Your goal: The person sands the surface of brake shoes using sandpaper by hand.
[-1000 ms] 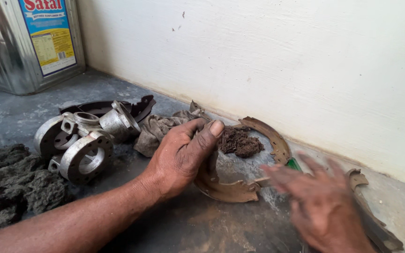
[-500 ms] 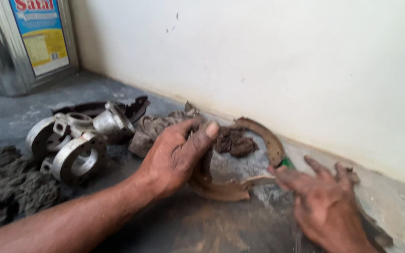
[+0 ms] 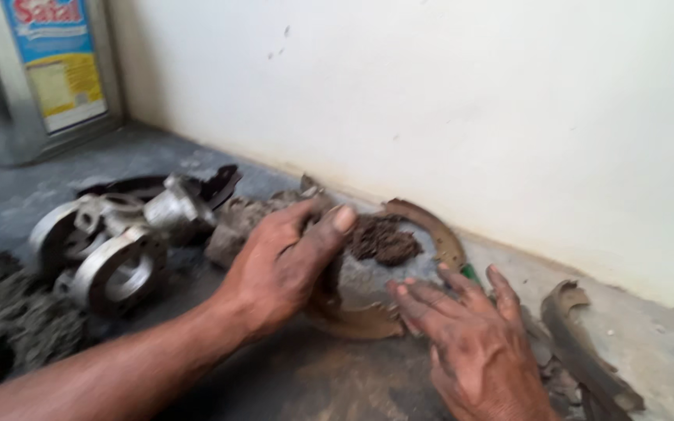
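Item: rusty curved brake shoe (image 3: 352,316), laid flat on the grey floor (image 3: 40,195) close to the white wall (image 3: 509,117). Its inner end is covered by the left hand (image 3: 278,269), whose fingers are closed down over it with the thumb (image 3: 329,230) stretched along the top, apparently so that the piece is pinned in place. The right hand (image 3: 470,343) is laid palm down just beside the shoe, fingers spread apart and nothing gripped; something green (image 3: 470,273) is glimpsed beyond its fingertips, too small to identify.

Adjacent: a second curved shoe (image 3: 431,226) near the wall, with a clump of brown grime (image 3: 384,238) inside its arc; a torn strip of lining (image 3: 587,351) at the right; grey metal castings (image 3: 111,242) at the left; dark debris (image 3: 9,327) at the lower left; a metal tin (image 3: 33,70) in the corner.

Change from the earlier frames: the right hand has been brought nearer to the shoe and flattened; the left hand's hold is unchanged. The view has been shifted slightly rightward.
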